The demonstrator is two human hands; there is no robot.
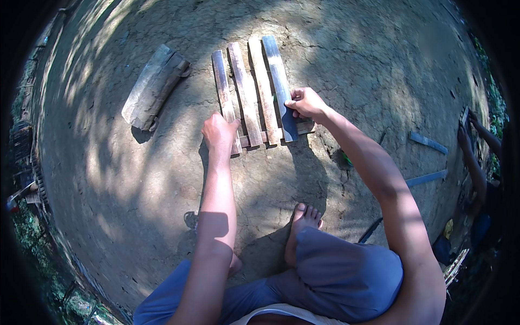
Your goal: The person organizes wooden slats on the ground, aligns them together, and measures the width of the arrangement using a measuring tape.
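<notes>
Several flat wooden slats lie side by side on the ground, their near ends across a crosspiece (255, 138). My left hand (219, 130) is closed on the near part of the leftmost slat (222, 81). With thumb and fingers, my right hand (305, 104) grips the right edge of the rightmost slat (277, 70), which is dark at both ends and pale between. Between them lie a brownish slat (245, 89) and a paler slat (261, 81), with narrow gaps. The fingertips of my left hand are partly hidden.
A thick split log piece (151, 89) lies to the left. On the right are two loose strips, a short strip (428, 143) and a longer strip (427, 177). Another person's hands (465, 135) are at the far right. My bare foot (304, 219) rests close by.
</notes>
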